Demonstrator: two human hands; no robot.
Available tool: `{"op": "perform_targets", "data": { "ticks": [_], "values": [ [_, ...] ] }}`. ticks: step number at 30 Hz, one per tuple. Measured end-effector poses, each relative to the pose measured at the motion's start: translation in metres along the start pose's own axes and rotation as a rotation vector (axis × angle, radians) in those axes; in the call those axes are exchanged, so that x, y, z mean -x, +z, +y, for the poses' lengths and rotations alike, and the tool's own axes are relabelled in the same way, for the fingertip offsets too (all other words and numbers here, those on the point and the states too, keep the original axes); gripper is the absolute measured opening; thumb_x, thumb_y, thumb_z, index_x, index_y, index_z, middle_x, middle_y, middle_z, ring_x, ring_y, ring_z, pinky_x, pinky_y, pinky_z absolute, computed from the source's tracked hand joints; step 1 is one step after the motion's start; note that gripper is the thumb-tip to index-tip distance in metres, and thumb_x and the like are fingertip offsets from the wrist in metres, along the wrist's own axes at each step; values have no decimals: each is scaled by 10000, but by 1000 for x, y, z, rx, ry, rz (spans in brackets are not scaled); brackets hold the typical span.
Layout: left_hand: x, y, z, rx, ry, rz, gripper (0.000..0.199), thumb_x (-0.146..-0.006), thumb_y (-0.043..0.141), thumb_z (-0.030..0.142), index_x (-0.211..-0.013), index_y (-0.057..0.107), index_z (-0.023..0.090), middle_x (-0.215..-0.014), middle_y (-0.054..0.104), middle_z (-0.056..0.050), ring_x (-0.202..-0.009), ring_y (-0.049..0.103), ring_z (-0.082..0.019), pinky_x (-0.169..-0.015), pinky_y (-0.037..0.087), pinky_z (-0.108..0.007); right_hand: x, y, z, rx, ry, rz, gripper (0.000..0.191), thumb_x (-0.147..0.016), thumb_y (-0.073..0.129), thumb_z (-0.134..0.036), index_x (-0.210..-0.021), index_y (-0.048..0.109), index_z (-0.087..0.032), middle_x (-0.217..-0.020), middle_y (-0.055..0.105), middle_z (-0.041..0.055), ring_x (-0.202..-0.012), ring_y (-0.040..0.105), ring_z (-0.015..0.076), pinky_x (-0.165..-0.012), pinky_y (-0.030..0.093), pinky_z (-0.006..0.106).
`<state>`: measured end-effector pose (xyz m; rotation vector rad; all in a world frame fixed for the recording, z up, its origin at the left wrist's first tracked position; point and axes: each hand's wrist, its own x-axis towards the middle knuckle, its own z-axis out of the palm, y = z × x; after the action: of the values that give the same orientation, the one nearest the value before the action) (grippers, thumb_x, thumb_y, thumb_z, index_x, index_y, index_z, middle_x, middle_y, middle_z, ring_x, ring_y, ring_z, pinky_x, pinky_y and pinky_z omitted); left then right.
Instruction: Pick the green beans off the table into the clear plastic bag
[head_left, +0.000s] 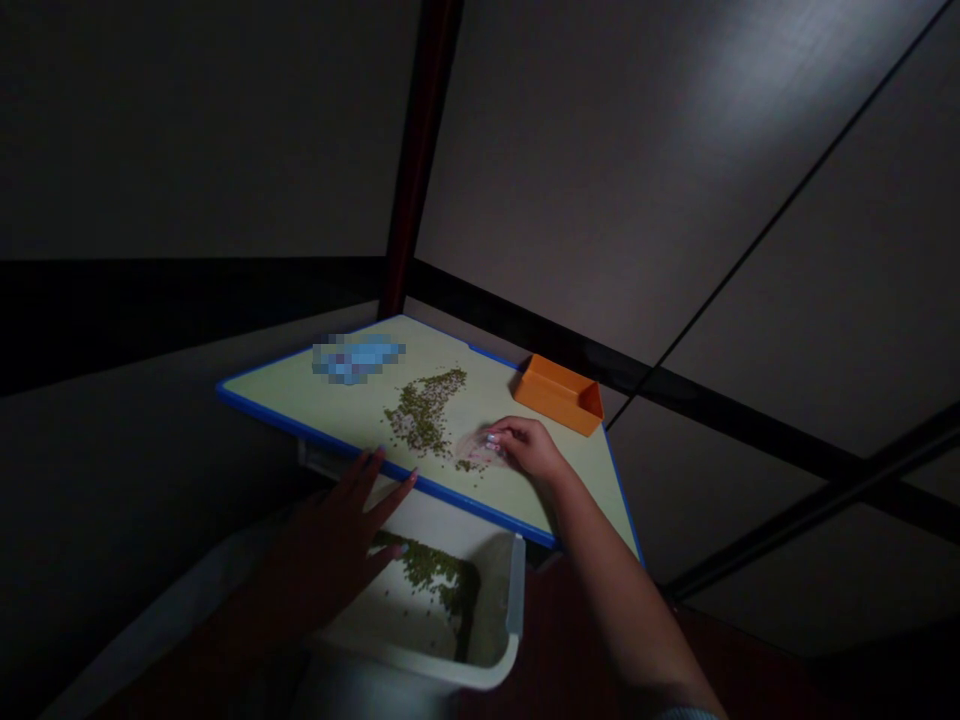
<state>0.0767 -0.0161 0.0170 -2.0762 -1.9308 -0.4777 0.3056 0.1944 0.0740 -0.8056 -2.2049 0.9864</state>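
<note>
My right hand (523, 445) is closed, its fingers bent over a thin see-through piece (480, 447) that looks like clear plastic, low on the pale tabletop (517, 505). Just left of it lies a loose, spread-out pile of small green-brown grains (420, 415), with a few stray ones by the clear piece. My left hand (345, 535) is in shadow, fingers spread, over the left part of a white bin (491, 672) at the table's near edge. More green grains (435, 575) lie inside the bin; the hand hides part of it.
An orange open box (551, 397) stands at the table's back right. A blurred blue item (358, 358) lies at the back left. Blue edging (480, 513) runs round the tabletop. Grey wall panels (600, 180) and a dark red post (416, 150) stand close behind.
</note>
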Motion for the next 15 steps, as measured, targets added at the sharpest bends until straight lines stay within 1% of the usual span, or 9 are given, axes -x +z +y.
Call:
{"op": "perform_targets", "data": {
  "ticks": [4, 6, 8, 10, 13, 15],
  "values": [
    [1, 4, -2, 12, 9, 18, 637, -828, 567, 466, -1433, 434, 319, -1562, 339, -168, -1406, 361, -406, -906, 513, -545, 5, -15, -2, -63, 100, -10, 311, -729, 710, -450, -785, 665, -148, -537, 503, -40, -475, 382, 82, -463, 276, 211],
    [2, 6, -3, 34, 7, 27, 627, -837, 551, 474, -1435, 431, 324, -1569, 334, -151, -1412, 353, -401, -916, 510, -543, 6, -22, -4, -103, 148, -25, 351, -683, 747, -481, -757, 639, -155, -514, 475, -57, -457, 366, 72, -450, 258, 204],
    [2, 7, -4, 51, -2, 16, 619, -841, 541, 476, -1433, 433, 326, -1576, 323, -143, -1413, 353, -401, -911, 512, -540, 8, -29, -7, -140, 180, -62, 377, -638, 781, -482, -738, 626, -154, -514, 488, -61, -459, 376, 64, -452, 266, 196],
    [1, 7, -4, 56, -11, -6, 617, -842, 535, 475, -1432, 434, 323, -1582, 309, -143, -1413, 351, -403, -907, 511, -541, 9, -34, -9, -164, 214, -127, 382, -609, 801, -464, -724, 623, -147, -520, 522, -55, -463, 401, 61, -458, 285, 192],
    [0, 4, -3, 58, -17, -27, 628, -833, 546, 474, -1432, 433, 324, -1578, 309, -150, -1418, 339, -405, -920, 503, -549, 11, -41, -12, -186, 252, -219, 357, -583, 818, -413, -710, 628, -139, -550, 581, -33, -485, 464, 68, -479, 324, 193],
    [0, 2, -3, 54, -14, -30, 635, -829, 558, 467, -1435, 427, 328, -1571, 318, -161, -1419, 336, -405, -918, 504, -548, 12, -44, -13, -190, 264, -245, 336, -579, 819, -385, -698, 629, -135, -568, 602, -23, -499, 489, 72, -490, 340, 194]
  ]
}}
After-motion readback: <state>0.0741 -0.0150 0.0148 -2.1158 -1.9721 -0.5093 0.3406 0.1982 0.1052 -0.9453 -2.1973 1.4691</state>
